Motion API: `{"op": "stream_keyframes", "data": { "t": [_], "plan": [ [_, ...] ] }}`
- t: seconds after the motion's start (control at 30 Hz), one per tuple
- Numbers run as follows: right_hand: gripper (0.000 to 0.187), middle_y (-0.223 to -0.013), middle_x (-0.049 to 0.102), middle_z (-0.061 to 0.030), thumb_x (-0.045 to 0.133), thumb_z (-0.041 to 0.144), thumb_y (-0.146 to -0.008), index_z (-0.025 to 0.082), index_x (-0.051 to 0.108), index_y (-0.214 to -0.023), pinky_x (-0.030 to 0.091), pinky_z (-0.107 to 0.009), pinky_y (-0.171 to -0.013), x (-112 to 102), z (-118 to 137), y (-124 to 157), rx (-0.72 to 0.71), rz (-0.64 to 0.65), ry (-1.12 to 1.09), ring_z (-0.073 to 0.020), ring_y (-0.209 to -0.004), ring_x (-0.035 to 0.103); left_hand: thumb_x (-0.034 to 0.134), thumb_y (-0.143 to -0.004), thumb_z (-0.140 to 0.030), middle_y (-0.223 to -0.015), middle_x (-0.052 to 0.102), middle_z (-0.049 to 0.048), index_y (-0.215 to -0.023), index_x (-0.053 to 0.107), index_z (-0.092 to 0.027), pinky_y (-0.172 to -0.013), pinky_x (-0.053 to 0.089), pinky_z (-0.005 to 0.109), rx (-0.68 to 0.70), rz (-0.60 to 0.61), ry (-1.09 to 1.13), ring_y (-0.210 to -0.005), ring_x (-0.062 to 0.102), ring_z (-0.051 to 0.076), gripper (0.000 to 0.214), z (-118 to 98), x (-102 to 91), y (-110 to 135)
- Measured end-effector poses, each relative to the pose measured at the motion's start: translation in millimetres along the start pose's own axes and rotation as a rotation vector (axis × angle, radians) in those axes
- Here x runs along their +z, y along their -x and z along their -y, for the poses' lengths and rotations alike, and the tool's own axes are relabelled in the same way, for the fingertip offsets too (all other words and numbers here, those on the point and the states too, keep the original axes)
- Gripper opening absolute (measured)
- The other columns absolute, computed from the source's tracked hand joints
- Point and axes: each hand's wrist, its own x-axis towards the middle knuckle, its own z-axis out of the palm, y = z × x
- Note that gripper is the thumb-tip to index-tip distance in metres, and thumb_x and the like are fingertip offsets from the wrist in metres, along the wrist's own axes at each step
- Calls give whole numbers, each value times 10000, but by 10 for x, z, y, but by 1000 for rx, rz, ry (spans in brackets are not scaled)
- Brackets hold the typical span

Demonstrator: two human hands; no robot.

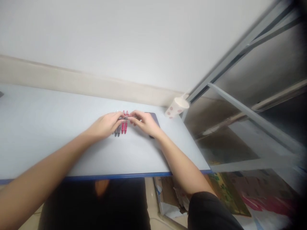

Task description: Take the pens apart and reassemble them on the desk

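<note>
My left hand (107, 124) and my right hand (145, 123) meet over the table. Their fingertips pinch the two sides of a thin dark pen (123, 118) held crosswise; whether it is in one piece I cannot tell. Below it, two red pens (124, 127) lie side by side on the white tabletop. Several grey and dark pens (117, 131) lie just left of the red ones, partly hidden by my left hand. Under my right hand and wrist a dark flat object (154, 118), perhaps a phone, is partly covered.
A white paper cup (177, 108) with reddish flower prints stands at the back right near the wall. The white table (48, 127) has a blue front edge. A metal frame (230, 95) rises along its right side. A small dark object (1, 94) sits at the far left.
</note>
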Motion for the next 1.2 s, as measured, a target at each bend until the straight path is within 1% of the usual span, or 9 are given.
{"op": "stream_keyframes", "data": {
  "t": [0.1, 0.3, 0.47, 0.63, 0.7, 0.8, 0.87, 1.0, 1.2],
  "plan": [
    [430, -735, 705, -27, 484, 480, -1067, 186, 636, -792, 447, -308, -733, -7, 5, 4, 65, 47, 91, -150, -668, 589, 379, -1085, -389, -1137, 754, 101, -1180, 633, -208, -894, 531, 397, 47, 1, 0, -1019, 714, 277, 326, 25, 18, -2],
    [266, -1015, 764, -52, 712, 430, -936, 203, 686, -1070, 463, -293, -777, -22, -47, -3, -42, 7, 91, -172, -827, 643, 387, -1088, -394, -1133, 756, 103, -1182, 651, -201, -909, 537, 407, 41, 3, 4, -1032, 713, 281, 340, 44, 30, -3],
    [473, -748, 712, -29, 474, 527, -1066, 183, 687, -822, 457, -308, -760, -25, 3, 12, 38, 57, 97, -165, -704, 623, 418, -1077, -388, -1152, 766, 89, -1182, 669, -217, -943, 533, 391, 70, 2, 36, -1061, 714, 273, 322, 26, -23, -1],
    [311, -1041, 778, -64, 702, 460, -950, 206, 719, -1128, 461, -291, -761, -40, -12, 13, -68, -16, 122, -185, -854, 662, 410, -1082, -388, -1175, 756, 85, -1210, 654, -217, -938, 525, 375, 63, -10, 60, -1064, 704, 260, 323, 19, -39, 3],
    [283, -987, 774, -59, 649, 465, -984, 195, 726, -1018, 451, -293, -764, -36, -21, 13, -80, 3, 148, -179, -826, 652, 414, -1074, -384, -1131, 757, 87, -1150, 658, -213, -922, 524, 383, 56, 1, 40, -1031, 703, 264, 307, 17, -42, -4],
    [460, -779, 721, -30, 476, 513, -1069, 182, 685, -827, 435, -300, -755, -23, -13, 16, -1, 63, 165, -159, -705, 610, 434, -1056, -393, -1076, 753, 96, -1083, 659, -208, -912, 520, 403, 49, 10, -6, -999, 697, 279, 292, 11, -50, -13],
    [465, -755, 701, -20, 470, 534, -1069, 186, 673, -837, 427, -298, -743, -19, -7, 17, 23, 72, 167, -156, -686, 596, 434, -1053, -397, -1063, 750, 98, -1072, 658, -209, -896, 518, 407, 47, 17, -21, -987, 694, 282, 293, 9, -52, -14],
    [299, -987, 747, -46, 700, 484, -947, 203, 677, -1045, 436, -286, -760, -23, -17, 16, -46, 30, 153, -172, -819, 626, 424, -1057, -383, -1069, 751, 91, -1072, 657, -215, -850, 515, 387, 39, 19, 0, -967, 695, 267, 288, 29, -47, -9],
    [431, -764, 701, -21, 493, 523, -1061, 195, 627, -815, 432, -292, -750, 29, -18, 19, 27, 112, 115, -156, -710, 598, 461, -1046, -359, -1000, 748, 87, -1036, 671, -222, -825, 509, 376, 110, -8, -69, -923, 683, 258, 251, 80, -53, -17]
  ]
}}
